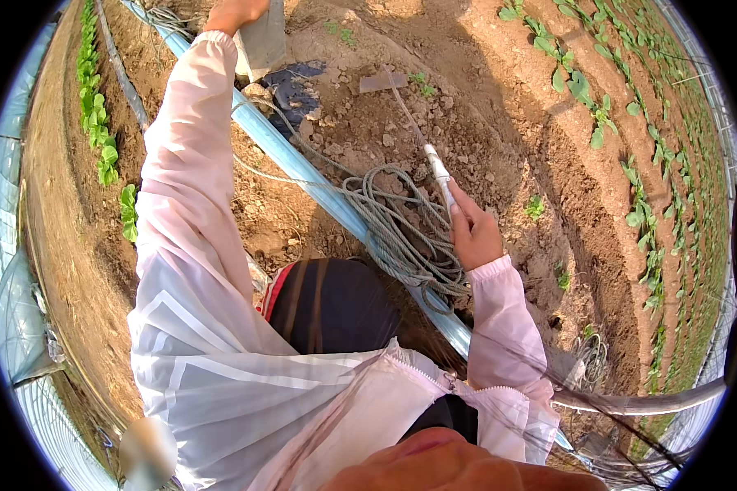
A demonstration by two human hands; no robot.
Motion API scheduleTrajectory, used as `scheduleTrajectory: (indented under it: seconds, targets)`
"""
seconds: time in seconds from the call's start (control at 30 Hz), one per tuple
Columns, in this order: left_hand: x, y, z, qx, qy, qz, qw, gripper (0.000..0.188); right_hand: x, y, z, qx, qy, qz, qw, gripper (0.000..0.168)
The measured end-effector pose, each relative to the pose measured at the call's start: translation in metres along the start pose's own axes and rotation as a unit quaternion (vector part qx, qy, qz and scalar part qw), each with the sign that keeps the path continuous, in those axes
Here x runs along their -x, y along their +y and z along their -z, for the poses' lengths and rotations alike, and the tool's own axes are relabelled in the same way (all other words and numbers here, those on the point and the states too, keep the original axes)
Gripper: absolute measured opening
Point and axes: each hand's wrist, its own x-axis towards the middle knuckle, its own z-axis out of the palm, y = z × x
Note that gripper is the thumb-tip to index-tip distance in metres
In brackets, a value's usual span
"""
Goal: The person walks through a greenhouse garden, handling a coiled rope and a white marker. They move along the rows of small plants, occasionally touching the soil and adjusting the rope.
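A small hand hoe with a white-wrapped handle (439,172) is in my right hand (476,230), its thin shaft reaching up to a flat blade (382,82) on the clumpy soil. My left hand (236,13), cut by the top edge of the view, is at the upper end of a grey block, perhaps concrete (264,46); its fingers are partly hidden, so its grip cannot be told. Black plastic sheet (295,92) lies by the block's foot. Just left of my right hand, a coiled grey-green rope (399,227) lies over a light-blue pipe or rolled plastic film (301,166).
Rows of leafy seedlings (589,98) grow on the right, beside a furrow. Lettuce-like plants (98,135) line the left, near a dark pole (123,80). Greenhouse film (3,184) bounds the left side. A curved pole (645,402) crosses at lower right, near another rope bundle (589,359).
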Motion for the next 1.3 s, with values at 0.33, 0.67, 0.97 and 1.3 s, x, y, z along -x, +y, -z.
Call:
scheduleTrajectory:
  seconds: [0.33,0.67,0.97,1.3]
  targets:
    - [0.03,0.057,0.003,-0.198,0.172,0.01,0.965,0.081,-0.076,-0.031,-0.02,-0.003,-0.033,0.055,0.998,0.041]
    - [0.023,0.048,-0.004,-0.052,0.206,-0.001,0.977,0.083,-0.214,-0.083,-0.116,0.059,-0.041,0.109,0.991,0.041]
    - [0.029,0.056,0.011,-0.027,0.127,0.045,0.991,0.082,-0.155,-0.058,-0.099,0.04,-0.087,0.063,0.993,0.042]
    - [0.029,0.056,0.015,-0.01,0.098,0.06,0.993,0.08,-0.034,-0.029,-0.033,0.061,-0.11,-0.003,0.992,0.046]
